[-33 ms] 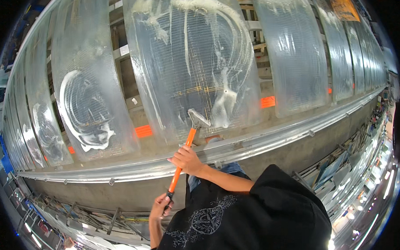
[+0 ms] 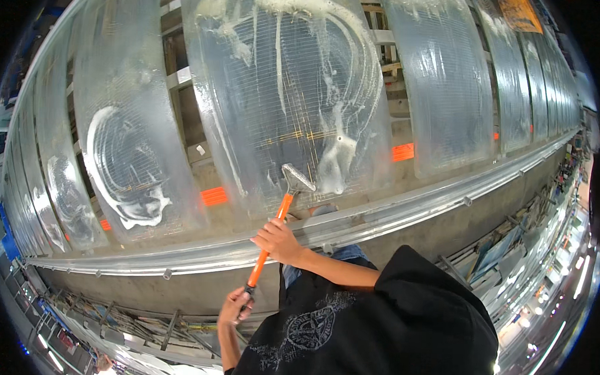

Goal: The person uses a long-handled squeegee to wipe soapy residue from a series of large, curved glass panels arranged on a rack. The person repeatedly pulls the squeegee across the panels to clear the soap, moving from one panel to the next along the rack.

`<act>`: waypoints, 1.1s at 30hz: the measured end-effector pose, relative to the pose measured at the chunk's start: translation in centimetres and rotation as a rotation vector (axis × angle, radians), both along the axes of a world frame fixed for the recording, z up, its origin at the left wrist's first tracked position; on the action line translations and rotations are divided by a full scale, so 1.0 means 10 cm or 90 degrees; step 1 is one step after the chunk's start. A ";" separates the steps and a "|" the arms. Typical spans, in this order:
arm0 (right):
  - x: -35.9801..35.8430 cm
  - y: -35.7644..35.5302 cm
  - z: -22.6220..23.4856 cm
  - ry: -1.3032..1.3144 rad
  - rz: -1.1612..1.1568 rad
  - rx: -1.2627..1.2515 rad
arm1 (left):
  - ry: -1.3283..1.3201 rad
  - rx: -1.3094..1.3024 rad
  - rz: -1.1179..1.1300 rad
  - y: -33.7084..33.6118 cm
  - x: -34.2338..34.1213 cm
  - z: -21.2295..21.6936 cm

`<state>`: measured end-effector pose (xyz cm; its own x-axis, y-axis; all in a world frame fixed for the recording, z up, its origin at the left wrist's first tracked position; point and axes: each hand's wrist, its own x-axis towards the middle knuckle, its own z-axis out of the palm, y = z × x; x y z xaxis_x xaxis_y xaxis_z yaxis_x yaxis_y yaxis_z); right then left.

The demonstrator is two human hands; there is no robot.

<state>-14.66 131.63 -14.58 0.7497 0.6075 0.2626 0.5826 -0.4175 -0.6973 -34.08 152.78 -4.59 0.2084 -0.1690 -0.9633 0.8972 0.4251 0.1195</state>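
Note:
My right hand wraps the middle of the orange pole of a long-handled squeegee. Lower down, the fingers of my left hand are closed round its black end grip. The squeegee's triangular head, with a whitish bar along its far edge, rests on the near part of a clear, finely ribbed panel. White foam lies just right of the head, and more foam curves across the panel's far and right side. Yellowish lines cross on the panel.
A metal rail runs between me and the panels. Similar wet panels, such as a foamy one to the left and another to the right, lie in a row. Orange labels sit in the gaps. Long stock is piled at right.
My left hand and the lower end of the pole have shifted slightly left. The squeegee head stays at about the same spot on the panel.

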 end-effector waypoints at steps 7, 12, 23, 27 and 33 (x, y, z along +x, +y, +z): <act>1.40 0.31 -0.13 -0.028 -0.079 -0.035 | -0.161 0.067 -0.134 0.39 1.80 -0.04; 2.90 -0.14 -0.02 -0.215 -0.053 0.084 | -0.257 0.065 0.075 -0.98 2.77 0.16; -0.45 0.08 0.04 -0.081 0.049 0.032 | -0.155 0.053 0.013 -0.34 -0.49 0.43; -0.56 0.21 0.20 -0.074 0.014 0.005 | -0.114 0.042 0.033 -0.27 -0.52 0.51; 1.53 -0.25 -0.02 -0.231 0.020 -0.006 | -0.208 0.002 0.087 -0.96 1.24 0.09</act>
